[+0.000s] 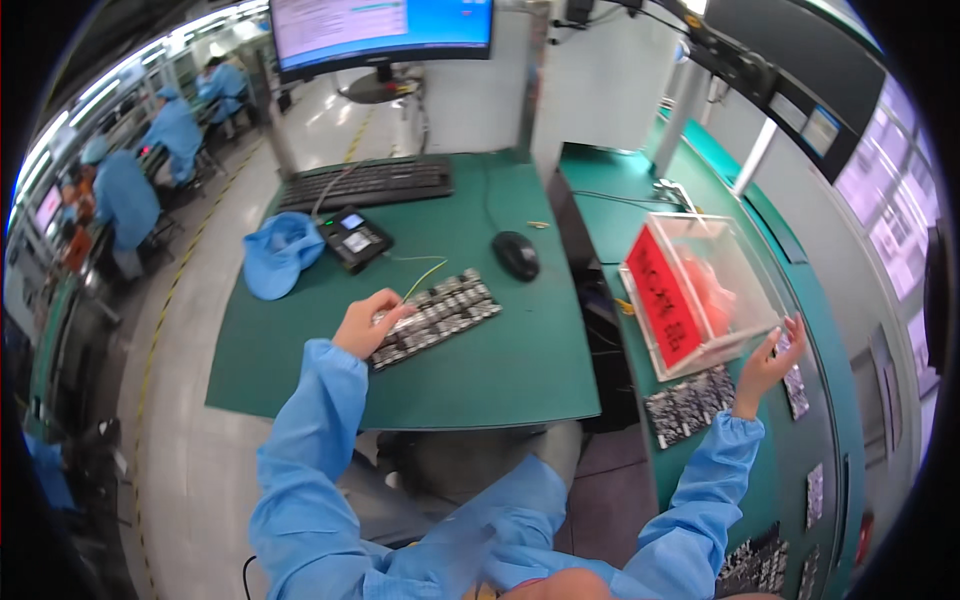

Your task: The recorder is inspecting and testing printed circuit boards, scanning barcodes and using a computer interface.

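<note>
At centre frame, my left hand: my left hand (368, 322) rests on the near left end of a grey tray of small silvery circuit modules (436, 315), fingers curled loosely over its edge; whether I truly grip it I cannot tell.
Right hand: my right hand (768, 358), at the right of the frame, is spread open with fingers up, holding nothing, its fingertips just beside the lower right corner of a clear plastic box with a red label panel (700, 290).
Tray: it lies slantwise on the dark green desk (500, 370), in the middle of the frame, with a thin yellow-green wire (425, 275) running from its upper side.
Boards near right hand: a dark populated circuit board (688, 405) lies just below the clear box, left of my wrist; a smaller dark board (796, 388) lies just right of my hand.
Upper desk: a black keyboard (366, 184) sits at the far edge, a black mouse (516, 255) right of the tray, a small black terminal with a lit screen (354, 238) above my left hand, and a crumpled light blue cap (278, 254) touching its left side.
Top of frame: a wide monitor with a blue-lit screen (382, 30).
Upper left: seated people in blue coats (150, 160) work at other benches.
</note>
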Demonstrator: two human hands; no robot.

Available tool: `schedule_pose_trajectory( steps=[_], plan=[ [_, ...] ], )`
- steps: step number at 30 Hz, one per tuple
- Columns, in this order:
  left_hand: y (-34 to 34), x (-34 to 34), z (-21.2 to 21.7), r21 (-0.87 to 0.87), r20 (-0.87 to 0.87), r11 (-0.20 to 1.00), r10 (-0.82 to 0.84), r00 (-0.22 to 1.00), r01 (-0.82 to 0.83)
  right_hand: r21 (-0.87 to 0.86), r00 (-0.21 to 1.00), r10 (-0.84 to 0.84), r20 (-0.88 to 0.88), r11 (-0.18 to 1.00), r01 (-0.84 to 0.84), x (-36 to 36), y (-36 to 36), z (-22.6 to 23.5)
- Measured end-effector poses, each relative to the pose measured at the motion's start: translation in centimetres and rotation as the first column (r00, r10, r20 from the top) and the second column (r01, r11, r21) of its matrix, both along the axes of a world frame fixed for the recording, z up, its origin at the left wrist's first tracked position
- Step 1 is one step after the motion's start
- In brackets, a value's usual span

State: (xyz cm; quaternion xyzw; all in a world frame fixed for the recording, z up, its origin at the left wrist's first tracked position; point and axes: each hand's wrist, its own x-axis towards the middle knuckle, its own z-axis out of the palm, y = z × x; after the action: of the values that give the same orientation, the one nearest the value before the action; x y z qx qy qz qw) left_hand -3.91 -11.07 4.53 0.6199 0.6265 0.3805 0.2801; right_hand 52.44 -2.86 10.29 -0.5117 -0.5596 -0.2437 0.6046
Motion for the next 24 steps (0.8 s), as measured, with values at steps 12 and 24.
schedule_pose_trajectory(
  steps=[12, 24],
  plan=[
    [0.1, -8.1, -2.0, -0.016, 0.467, 0.958, -0.245, 0.849, 0.286, -0.736, 0.26, 0.89, 0.375, 0.456, -0.5, -36.8, 0.1, -6.2],
    [1.0, -9.7, -3.6, 0.077, 0.347, 0.997, -0.02, 0.938, -0.007, -0.739, 0.246, 0.882, 0.401, 0.47, -0.482, -42.1, 0.7, -9.2]
  ],
)
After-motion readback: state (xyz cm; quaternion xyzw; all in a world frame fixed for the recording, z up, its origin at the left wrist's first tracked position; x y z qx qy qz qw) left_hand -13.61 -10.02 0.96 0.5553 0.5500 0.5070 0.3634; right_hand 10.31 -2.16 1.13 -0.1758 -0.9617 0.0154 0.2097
